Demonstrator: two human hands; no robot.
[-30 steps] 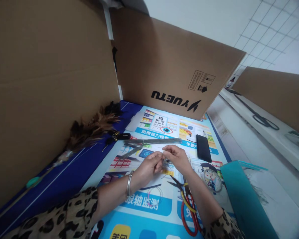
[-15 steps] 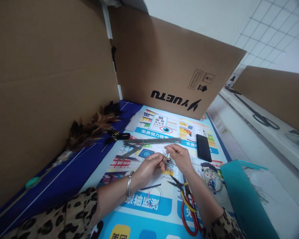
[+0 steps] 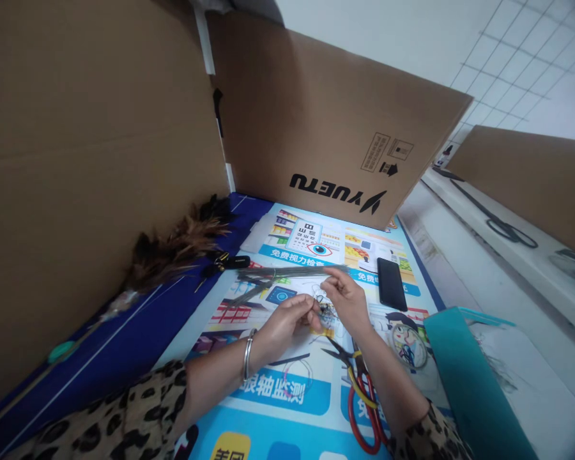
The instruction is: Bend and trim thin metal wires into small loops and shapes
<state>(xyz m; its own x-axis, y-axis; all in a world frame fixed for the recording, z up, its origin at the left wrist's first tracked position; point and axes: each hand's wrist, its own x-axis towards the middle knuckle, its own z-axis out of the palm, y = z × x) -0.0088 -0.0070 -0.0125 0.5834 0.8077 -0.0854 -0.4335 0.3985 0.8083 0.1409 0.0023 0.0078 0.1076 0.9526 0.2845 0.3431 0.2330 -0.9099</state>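
Observation:
My left hand (image 3: 294, 319), a silver bangle on its wrist, is closed in a pinch on a tangle of thin wire (image 3: 326, 311). Dark and pale strands of it lie between my two hands, too fine to make out fully. My right hand (image 3: 347, 299) is just to the right, thumb and fingertips drawn together above the tangle; whether a strand sits between them is too small to see. Below my hands lie red-handled scissors (image 3: 371, 418) and yellow-handled pliers (image 3: 354, 383), partly under my right forearm. A bundle of straight grey wires (image 3: 292, 272) lies beyond my hands.
A black phone (image 3: 391, 284) lies at right, near a round clear dish (image 3: 409, 348) and a teal box (image 3: 476, 390). A feather duster (image 3: 182, 239) and a black key fob (image 3: 237, 262) are at left. Cardboard walls (image 3: 335, 128) stand at the back and left.
My right hand's fingertips have moved slightly up and right, away from my left hand. My left hand keeps its pinch in nearly the same place.

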